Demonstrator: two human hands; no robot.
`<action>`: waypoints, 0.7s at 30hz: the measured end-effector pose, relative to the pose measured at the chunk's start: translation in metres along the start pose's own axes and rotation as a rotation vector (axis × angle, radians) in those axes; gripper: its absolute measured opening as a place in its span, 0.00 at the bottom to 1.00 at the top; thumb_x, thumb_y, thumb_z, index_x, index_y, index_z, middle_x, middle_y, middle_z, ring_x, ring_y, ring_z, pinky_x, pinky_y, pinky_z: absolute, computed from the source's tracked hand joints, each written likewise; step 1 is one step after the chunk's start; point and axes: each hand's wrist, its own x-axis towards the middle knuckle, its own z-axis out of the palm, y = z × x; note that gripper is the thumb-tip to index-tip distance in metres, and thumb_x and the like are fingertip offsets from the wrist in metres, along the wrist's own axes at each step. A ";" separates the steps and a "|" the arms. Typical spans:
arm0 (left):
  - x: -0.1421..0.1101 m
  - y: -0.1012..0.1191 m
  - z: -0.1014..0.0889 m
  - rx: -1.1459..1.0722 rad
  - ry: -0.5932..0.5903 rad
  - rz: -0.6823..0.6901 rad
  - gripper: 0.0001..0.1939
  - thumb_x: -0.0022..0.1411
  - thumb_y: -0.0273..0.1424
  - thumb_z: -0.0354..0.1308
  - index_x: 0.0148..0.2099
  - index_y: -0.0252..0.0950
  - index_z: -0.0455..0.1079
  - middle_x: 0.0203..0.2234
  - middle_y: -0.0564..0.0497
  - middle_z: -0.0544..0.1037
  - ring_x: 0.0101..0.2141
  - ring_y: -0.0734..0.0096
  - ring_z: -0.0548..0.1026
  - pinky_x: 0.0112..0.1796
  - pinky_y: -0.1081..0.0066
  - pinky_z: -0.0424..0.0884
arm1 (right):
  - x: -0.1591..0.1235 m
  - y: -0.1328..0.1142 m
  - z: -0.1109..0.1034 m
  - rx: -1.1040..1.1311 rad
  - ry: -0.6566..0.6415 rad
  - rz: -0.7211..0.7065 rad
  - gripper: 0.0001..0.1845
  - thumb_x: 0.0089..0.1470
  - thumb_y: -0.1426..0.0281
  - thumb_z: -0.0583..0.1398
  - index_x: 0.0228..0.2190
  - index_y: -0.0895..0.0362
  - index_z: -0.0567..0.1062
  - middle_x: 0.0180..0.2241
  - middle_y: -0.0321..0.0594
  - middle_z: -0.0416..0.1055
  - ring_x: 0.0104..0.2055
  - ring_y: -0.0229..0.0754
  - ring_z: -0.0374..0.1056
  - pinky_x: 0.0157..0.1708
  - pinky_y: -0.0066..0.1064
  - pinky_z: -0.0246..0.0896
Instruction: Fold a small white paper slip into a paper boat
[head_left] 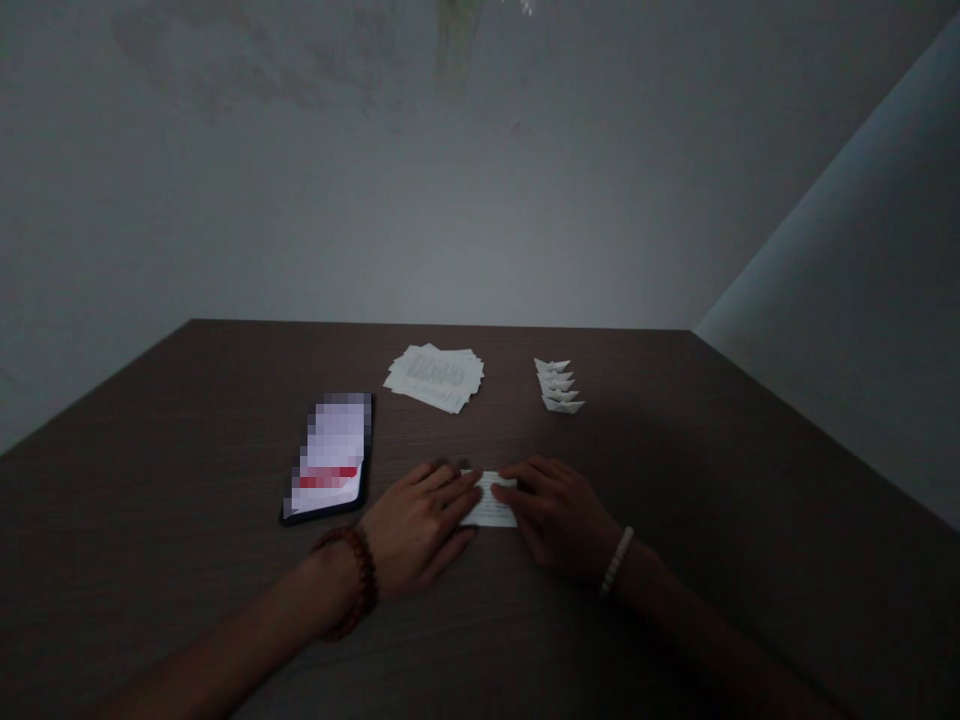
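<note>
Head view: left hand (pixel 420 525) and right hand (pixel 555 515) flat, unclenched, fingers pressing folded paper (pixel 489 503) between them on table (pixel 660 430). Farther out: 5 paper boats (pixel 559 385) in a row, sheet pile (pixel 435 378), phone (pixel 328 458) at left.

Room along the desk (pixel 675 450) past the right hand (pixel 559 520) — smartphone (pixel 326 458) just beside the left hand (pixel 420 525).

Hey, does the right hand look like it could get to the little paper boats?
Probably yes. The right hand is pressing on the folded paper, but the row of paper boats lies just ahead of it. Nothing seems to stand between them on the wooden tabletop.
</note>
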 end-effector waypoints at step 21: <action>0.002 0.015 -0.003 -0.008 -0.021 -0.068 0.24 0.65 0.38 0.47 0.59 0.31 0.59 0.56 0.41 0.65 0.48 0.55 0.67 0.48 0.57 0.60 | 0.001 -0.001 -0.004 -0.024 -0.058 0.021 0.16 0.51 0.77 0.57 0.43 0.55 0.71 0.47 0.44 0.68 0.46 0.47 0.60 0.44 0.40 0.56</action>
